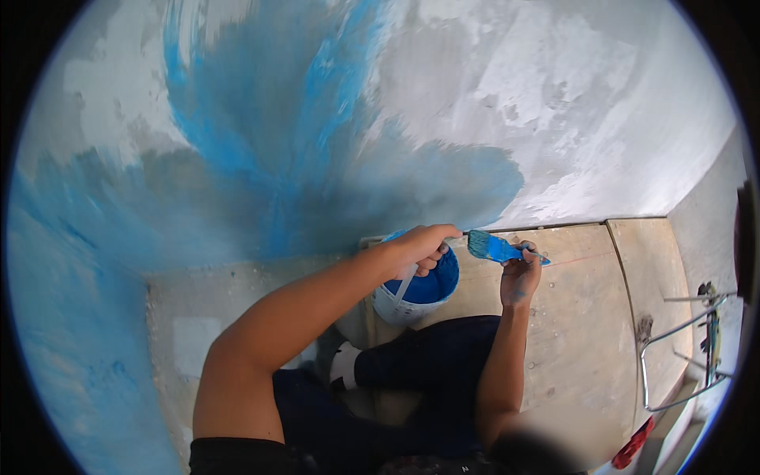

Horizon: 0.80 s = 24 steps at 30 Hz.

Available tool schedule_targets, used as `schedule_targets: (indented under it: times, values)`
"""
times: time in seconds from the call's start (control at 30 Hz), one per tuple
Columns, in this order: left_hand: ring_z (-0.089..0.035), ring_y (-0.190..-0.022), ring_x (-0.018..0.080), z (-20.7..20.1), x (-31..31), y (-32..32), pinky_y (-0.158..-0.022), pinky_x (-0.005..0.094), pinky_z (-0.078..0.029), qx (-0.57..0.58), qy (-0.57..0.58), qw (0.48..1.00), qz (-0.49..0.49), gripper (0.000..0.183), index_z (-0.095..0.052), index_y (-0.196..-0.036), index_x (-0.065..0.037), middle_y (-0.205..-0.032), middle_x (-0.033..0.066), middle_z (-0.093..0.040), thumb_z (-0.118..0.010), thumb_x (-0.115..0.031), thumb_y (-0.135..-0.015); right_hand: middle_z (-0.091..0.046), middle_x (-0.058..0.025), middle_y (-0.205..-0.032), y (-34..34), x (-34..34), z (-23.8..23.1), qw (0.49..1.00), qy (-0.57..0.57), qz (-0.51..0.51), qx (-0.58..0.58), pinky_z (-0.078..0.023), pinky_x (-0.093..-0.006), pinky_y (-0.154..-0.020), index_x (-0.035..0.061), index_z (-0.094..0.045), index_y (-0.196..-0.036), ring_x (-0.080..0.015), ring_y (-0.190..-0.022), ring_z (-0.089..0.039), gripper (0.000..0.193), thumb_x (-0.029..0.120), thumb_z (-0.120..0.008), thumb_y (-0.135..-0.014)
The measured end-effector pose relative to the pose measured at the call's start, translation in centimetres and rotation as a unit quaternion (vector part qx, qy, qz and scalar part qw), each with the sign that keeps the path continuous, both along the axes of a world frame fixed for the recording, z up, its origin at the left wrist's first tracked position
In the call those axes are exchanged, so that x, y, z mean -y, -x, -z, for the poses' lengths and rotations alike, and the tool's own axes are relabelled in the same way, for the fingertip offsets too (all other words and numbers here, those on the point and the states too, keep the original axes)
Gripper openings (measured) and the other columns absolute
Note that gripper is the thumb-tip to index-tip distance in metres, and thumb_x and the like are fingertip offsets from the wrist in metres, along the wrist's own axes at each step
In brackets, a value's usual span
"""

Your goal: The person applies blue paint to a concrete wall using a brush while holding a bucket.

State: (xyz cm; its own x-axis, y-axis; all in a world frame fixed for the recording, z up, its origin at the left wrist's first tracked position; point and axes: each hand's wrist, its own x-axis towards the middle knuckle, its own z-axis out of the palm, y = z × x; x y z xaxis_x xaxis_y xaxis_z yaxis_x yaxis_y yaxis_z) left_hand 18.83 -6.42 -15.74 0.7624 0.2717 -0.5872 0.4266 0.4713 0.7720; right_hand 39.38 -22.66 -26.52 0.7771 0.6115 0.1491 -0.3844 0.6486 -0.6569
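My right hand is closed round the handle of a wide paintbrush coated in blue paint. The bristles point left, toward my other hand, and look dark blue-green. Blue smears mark my right wrist. Over the rim of a white bucket, my left hand is closed on the pale bucket handle. Inside the bucket, blue paint shows, and the inner wall is coated blue. My left hand and forearm hide part of the rim. Brush and bucket are apart.
Ahead rises a grey-white wall with broad blue strokes; a blue side wall meets it at left. Wooden boards lie under and right of the bucket. A metal-framed object stands at far right, near a red item.
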Motion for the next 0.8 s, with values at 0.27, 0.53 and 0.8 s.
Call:
schedule_targets:
  times: [0.27, 0.53, 0.8]
  values:
    - [-0.027, -0.047, 0.0085, 2.1, -1.6, 2.9, -0.047, 0.0315, -0.02, 0.01, -0.095, 0.995, -0.028, 0.029, -0.056, -0.08, -0.006, -0.057, -0.0049, -0.032, -0.066, -0.029, -0.095, -0.064, -0.011, -0.094, 1.4, -2.4, 1.0, 0.989, 0.119, -0.068, 0.058, -0.056, -0.031, -0.065, 0.0016, -0.06, -0.106, -0.0197, -0.078, -0.066, 0.019, 0.009, -0.065, -0.09]
    - [-0.06, -0.073, 0.0194, 3.4, -5.9, 6.2, -0.069, 0.0378, -0.046, -0.057, -0.315, 0.947, -0.012, 0.035, -0.072, -0.096, 0.003, -0.079, 0.0089, -0.066, -0.066, -0.031, -0.089, -0.068, -0.0112, -0.092, 6.0, -4.9, 0.5, 0.953, 0.193, -0.082, 0.221, -0.057, -0.0303, -0.069, -0.0021, -0.062, -0.11, -0.0179, -0.079, -0.068, 0.025, -0.001, -0.074, -0.088]
    - [-0.062, -0.08, 0.0212, 8.0, -8.7, 8.9, -0.075, 0.0388, -0.048, -0.141, -0.379, 0.911, 0.086, 0.023, -0.068, -0.095, -0.002, -0.084, 0.0103, -0.067, -0.07, -0.023, -0.088, -0.074, -0.0145, -0.095, 11.3, -5.8, -1.0, 0.789, 0.324, -0.078, 0.516, -0.057, -0.0303, -0.077, -0.0041, -0.07, -0.103, -0.0196, -0.085, -0.073, 0.019, 0.003, -0.078, -0.086]
